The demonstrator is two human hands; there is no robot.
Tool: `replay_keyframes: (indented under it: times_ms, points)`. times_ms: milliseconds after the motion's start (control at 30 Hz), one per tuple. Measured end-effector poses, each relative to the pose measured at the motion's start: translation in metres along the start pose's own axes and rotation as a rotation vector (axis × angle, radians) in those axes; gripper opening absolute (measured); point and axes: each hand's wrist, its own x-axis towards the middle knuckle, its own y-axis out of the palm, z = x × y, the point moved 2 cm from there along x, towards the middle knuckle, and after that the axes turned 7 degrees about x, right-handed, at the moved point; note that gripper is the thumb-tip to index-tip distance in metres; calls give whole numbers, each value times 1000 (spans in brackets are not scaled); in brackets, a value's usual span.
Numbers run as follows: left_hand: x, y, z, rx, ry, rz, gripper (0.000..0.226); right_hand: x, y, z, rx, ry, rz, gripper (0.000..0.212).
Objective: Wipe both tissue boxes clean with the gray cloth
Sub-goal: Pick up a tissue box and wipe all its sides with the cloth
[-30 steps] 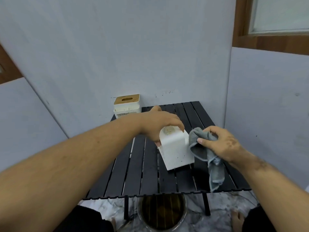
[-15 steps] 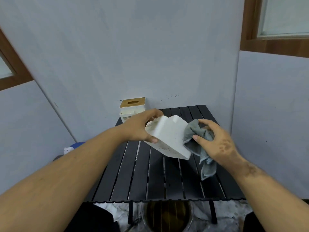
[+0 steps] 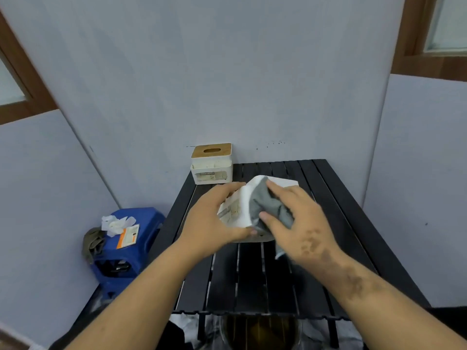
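Now lifted higher off the slats and tipped further over than half a second ago, with the cloth moved from the box's side onto its upturned face. Nearest, resting partly hidden under the near table edge: a round dark container, contents unclear. Then holding the white tissue box above the black slatted table, left hand gripping it from the left, fingers curled around the far edge and thumb under the near one, probably for keeping it steady and turning a fresh face upward. Pressing the gray cloth on that face with the right hand, fingers stretched over the bunched fabric and thumb pinching it from the near side, one loose corner hanging down. Judging the first box as being wiped now. Further back, at the far left corner of the table, standing upright and untouched: the second tissue box with a wooden lid, probably waiting for its turn. Beside the table on the floor, a blue stool carrying crumpled tissues.
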Motion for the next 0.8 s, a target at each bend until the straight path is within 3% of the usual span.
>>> replay_keyframes:
  times_ms: [100,200,300,500,667,733,800]
  points:
    - [-3,-1,10,-43,-32,-37,76,5,4,0,-106,-70,97,59]
    - [-6,-3,22,-35,-64,-30,79,18,-14,-21,-83,135,-4,48]
    - [-6,-1,24,-48,-85,-71,77,18,-4,-24,-66,247,-48,50]
    - [-9,4,24,-104,-92,-136,76,4,35,6,-5,-66,78,52]
    - [-14,5,32,-124,-158,-159,73,27,0,-42,-2,357,-116,20]
    - [-14,5,31,-137,-163,-164,72,27,6,-35,-14,399,-124,24]
    - [-14,5,30,-151,-165,-177,73,19,25,-8,21,264,-65,34]
